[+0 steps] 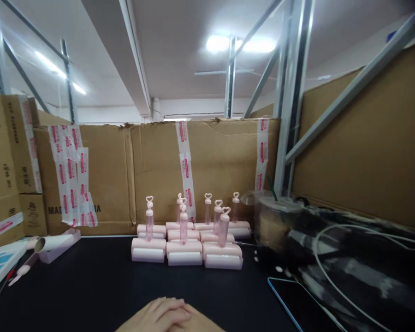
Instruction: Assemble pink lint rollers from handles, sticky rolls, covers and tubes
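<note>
My left hand (155, 316) rests at the bottom middle edge, laid over my right hand (200, 322). The left fingers lie together and fairly flat across the right hand, holding no object. Of my right hand only the back shows; its fingers are hidden under the left. Beyond both hands, apart from them, several pink lint rollers (184, 252) stand in rows on the black table (100, 286). Each has a white roll at the base and an upright translucent handle with a heart-shaped loop on top.
Cardboard sheets (159, 161) wall the table's back. At left lie a loose lint roller part (60, 244) with a roll and a white-and-blue box (3, 260). To the right are a phone (300, 304), a lidded plastic cup (273, 221), a white cable (318, 249) and a metal post (290, 101).
</note>
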The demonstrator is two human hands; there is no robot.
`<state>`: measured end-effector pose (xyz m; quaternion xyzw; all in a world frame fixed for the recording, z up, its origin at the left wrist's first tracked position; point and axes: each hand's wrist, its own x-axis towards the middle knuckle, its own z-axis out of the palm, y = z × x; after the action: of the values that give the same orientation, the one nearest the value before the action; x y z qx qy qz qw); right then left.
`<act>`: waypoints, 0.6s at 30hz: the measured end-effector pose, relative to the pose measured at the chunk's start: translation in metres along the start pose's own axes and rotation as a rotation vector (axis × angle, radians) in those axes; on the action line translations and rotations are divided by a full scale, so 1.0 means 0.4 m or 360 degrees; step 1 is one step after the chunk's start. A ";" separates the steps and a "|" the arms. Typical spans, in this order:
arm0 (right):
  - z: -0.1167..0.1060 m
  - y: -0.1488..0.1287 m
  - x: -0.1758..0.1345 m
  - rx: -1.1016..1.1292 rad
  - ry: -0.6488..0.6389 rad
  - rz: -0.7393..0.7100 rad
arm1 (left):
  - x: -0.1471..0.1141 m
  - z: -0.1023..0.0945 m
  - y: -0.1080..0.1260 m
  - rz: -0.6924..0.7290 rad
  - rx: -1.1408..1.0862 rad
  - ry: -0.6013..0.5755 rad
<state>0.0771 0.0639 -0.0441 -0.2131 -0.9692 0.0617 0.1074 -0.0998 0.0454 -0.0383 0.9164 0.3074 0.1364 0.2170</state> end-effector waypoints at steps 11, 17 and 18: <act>-0.140 -0.059 -0.037 0.0510 -0.0084 -0.0184 | -0.030 -0.056 0.064 -0.0130 -0.0167 -0.0085; -0.123 -0.059 -0.046 0.0487 -0.0090 -0.0141 | -0.040 -0.049 0.062 -0.0064 -0.0142 -0.0007; -0.119 -0.059 -0.046 0.0478 -0.0086 -0.0126 | -0.041 -0.045 0.058 -0.0061 -0.0135 0.0002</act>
<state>0.0951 0.0383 0.0027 -0.1546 -0.9592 0.2075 0.1142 -0.1078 0.0242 -0.0133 0.9002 0.3189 0.1456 0.2581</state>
